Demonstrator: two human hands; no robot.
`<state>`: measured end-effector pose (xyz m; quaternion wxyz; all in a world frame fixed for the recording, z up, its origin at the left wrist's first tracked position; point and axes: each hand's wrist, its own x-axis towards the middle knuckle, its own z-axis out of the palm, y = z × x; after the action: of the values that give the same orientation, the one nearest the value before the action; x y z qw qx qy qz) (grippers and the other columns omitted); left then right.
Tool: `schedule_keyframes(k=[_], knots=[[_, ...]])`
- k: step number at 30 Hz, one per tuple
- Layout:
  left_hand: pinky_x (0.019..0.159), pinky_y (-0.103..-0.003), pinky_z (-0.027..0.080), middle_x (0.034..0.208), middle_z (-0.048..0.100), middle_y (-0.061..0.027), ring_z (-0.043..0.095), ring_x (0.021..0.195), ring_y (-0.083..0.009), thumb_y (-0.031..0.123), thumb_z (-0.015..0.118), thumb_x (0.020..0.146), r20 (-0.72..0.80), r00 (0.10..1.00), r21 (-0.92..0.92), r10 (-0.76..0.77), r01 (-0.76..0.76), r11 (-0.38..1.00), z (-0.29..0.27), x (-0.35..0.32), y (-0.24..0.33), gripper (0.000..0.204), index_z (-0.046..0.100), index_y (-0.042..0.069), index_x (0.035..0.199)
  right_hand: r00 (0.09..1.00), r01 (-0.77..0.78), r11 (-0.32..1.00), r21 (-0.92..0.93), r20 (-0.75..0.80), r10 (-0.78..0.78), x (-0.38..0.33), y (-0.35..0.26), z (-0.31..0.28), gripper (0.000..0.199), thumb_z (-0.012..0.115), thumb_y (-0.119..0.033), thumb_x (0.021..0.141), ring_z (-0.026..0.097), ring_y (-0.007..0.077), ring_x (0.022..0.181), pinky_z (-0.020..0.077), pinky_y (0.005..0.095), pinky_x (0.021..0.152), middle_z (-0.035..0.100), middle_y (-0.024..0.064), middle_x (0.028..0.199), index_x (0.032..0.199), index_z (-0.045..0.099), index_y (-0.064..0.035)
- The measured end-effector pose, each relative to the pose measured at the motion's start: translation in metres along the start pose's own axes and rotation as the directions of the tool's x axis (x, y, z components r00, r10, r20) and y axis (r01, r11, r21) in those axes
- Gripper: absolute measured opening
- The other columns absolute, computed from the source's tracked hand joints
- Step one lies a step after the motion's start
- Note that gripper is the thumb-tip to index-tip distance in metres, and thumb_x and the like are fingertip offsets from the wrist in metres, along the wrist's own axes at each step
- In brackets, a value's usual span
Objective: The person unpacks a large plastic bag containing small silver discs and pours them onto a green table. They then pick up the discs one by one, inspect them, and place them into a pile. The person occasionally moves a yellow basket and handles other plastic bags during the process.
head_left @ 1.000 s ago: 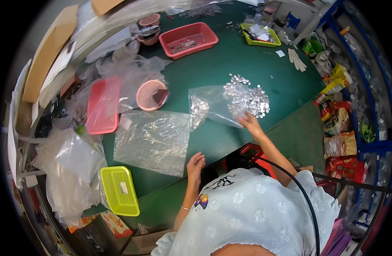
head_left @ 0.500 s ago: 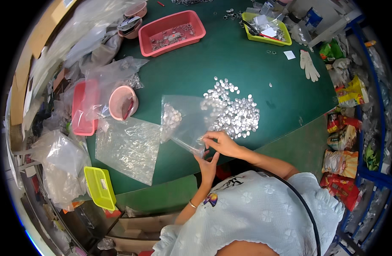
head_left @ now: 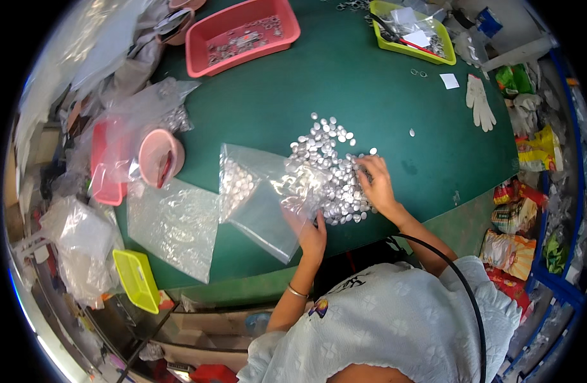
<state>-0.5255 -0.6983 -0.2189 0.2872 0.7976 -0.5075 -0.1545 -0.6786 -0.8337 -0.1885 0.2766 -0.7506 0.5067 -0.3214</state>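
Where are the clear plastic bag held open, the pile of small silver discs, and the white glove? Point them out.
Clear plastic bag (head_left: 258,204), head view, its flat middle.
Pile of small silver discs (head_left: 332,172), head view, pile centre.
White glove (head_left: 479,102), head view, its palm.

On the table (head_left: 383,83) in front of me, the pile of small metal discs (head_left: 328,169) lies at the middle, with my right hand (head_left: 376,185) on its right edge. Just left of it lies the clear plastic bag (head_left: 261,198), its near edge under my left hand (head_left: 311,233). Further left I see a flat bag (head_left: 175,223) and, behind that, a small bowl (head_left: 159,156). Two trays (head_left: 242,33) (head_left: 413,29) sit at the far edge, and a glove (head_left: 480,101) lies to the right.
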Motion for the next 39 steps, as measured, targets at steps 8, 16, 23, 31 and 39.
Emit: schedule_keyframes(k=[8,16,23,31,39], knots=[[0.095,-0.040,0.032,0.120,0.045,-0.0274,0.041,0.113,-0.0398,0.015,0.056,0.083,0.134,0.984,-0.301,-0.114,0.150,0.942,0.010,0.011,0.006,0.047,0.040,-0.009,0.120,0.905,-0.295,0.950,-0.106,-0.351,0.242,0.004,0.089,-0.050,0.028,0.058,0.001,0.074,0.049,0.0231,0.083,0.0420,0.0304,0.071,0.054,0.0102,0.094,0.101,0.057,-0.0036],[0.100,-0.040,0.026,0.125,0.040,-0.0281,0.037,0.118,-0.0382,0.014,0.059,0.080,0.107,0.994,-0.290,-0.021,0.051,0.956,0.015,0.004,-0.011,0.051,0.039,-0.011,0.120,0.917,-0.254,0.919,-0.302,-0.377,0.129,0.019,0.131,-0.070,0.026,0.062,-0.005,0.075,0.047,0.0225,0.076,0.0411,0.0309,0.069,0.054,0.0098,0.091,0.101,0.060,-0.0040],[0.098,-0.035,0.028,0.122,0.042,-0.0237,0.040,0.116,-0.0316,0.007,0.058,0.079,0.062,0.996,-0.351,0.071,-0.045,0.935,0.016,0.000,-0.020,0.055,0.033,-0.010,0.125,0.954,-0.160,0.893,-0.421,-0.297,0.031,0.036,0.154,-0.068,0.015,0.065,-0.010,0.074,0.051,0.0245,0.075,0.0428,0.0344,0.068,0.056,0.0102,0.082,0.087,0.063,-0.0020],[0.092,-0.035,0.036,0.117,0.046,-0.0187,0.047,0.110,-0.0264,-0.002,0.055,0.077,0.011,0.951,-0.485,0.310,-0.266,0.833,-0.011,0.000,0.014,0.043,0.044,-0.001,0.118,0.977,-0.213,0.861,0.463,0.071,0.203,0.030,0.069,-0.052,0.018,0.060,-0.007,0.080,0.055,0.0075,0.070,0.0437,0.0204,0.061,0.060,0.0029,0.082,0.097,0.059,0.0000],[0.072,-0.023,0.045,0.092,0.051,-0.0090,0.053,0.084,-0.0124,-0.008,0.050,0.082,-0.082,0.937,-0.966,0.339,-0.158,0.204,-0.054,0.044,0.101,0.040,0.040,-0.005,0.120,0.940,-0.217,0.601,0.769,0.330,-0.083,0.006,-0.069,-0.063,0.022,0.059,-0.001,0.080,0.051,0.0067,0.059,0.0423,0.0177,0.054,0.061,0.0077,0.083,0.101,0.058,0.0059]])
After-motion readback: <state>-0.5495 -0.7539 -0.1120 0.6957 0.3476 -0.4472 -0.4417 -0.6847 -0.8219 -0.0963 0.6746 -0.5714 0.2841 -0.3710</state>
